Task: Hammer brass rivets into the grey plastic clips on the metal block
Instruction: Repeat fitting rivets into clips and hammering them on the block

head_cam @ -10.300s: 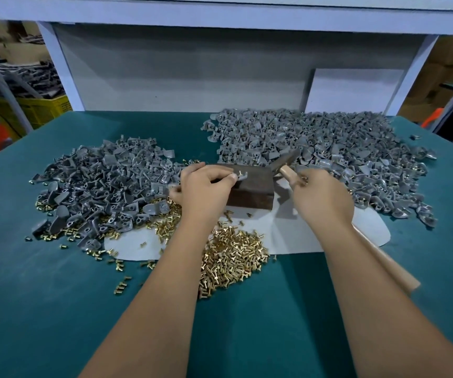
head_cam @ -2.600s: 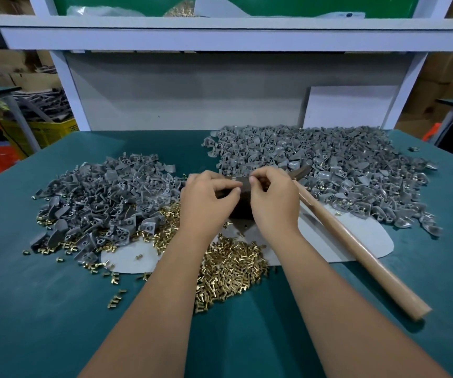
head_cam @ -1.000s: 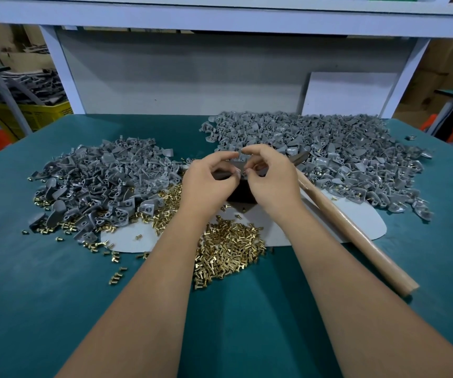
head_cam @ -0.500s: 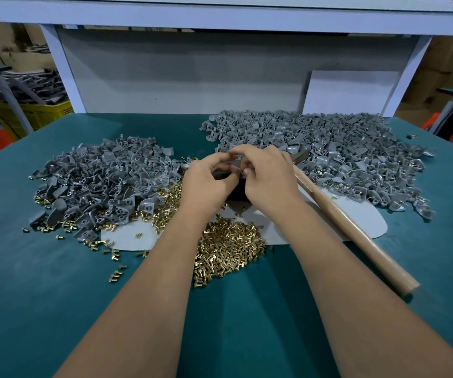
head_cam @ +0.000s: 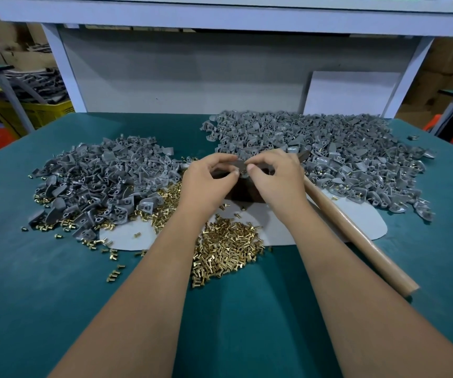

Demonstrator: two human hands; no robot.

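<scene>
Both hands meet over the dark metal block (head_cam: pixel 244 192), which stands on a pale sheet (head_cam: pixel 279 222) in the middle of the green counter (head_cam: pixel 56 296). The left hand (head_cam: pixel 206 184) has its fingers curled, thumb and forefinger pinching one end of a grey clip (head_cam: pixel 241 166) held just above the block's top. The right hand (head_cam: pixel 277 178) pinches at the same clip from the other side, its fingertips touching those of the left; whether a rivet sits between them is too small to tell. A hammer lies unheld just to the right of the right wrist, its wooden handle (head_cam: pixel 356 236) running diagonally across the sheet toward the near right and its head (head_cam: pixel 303 156) resting against the far heap. A loose heap of brass rivets (head_cam: pixel 225 252) lies near the block between the forearms, with strays scattered to the left. One pile of grey clips (head_cam: pixel 102 181) spreads to the left of the hands, mixed with rivets at its near edge, and a bigger pile of clips (head_cam: pixel 342 154) lies behind and to the right. A yellow crate (head_cam: pixel 42 113) stands beyond the counter's far left corner.
</scene>
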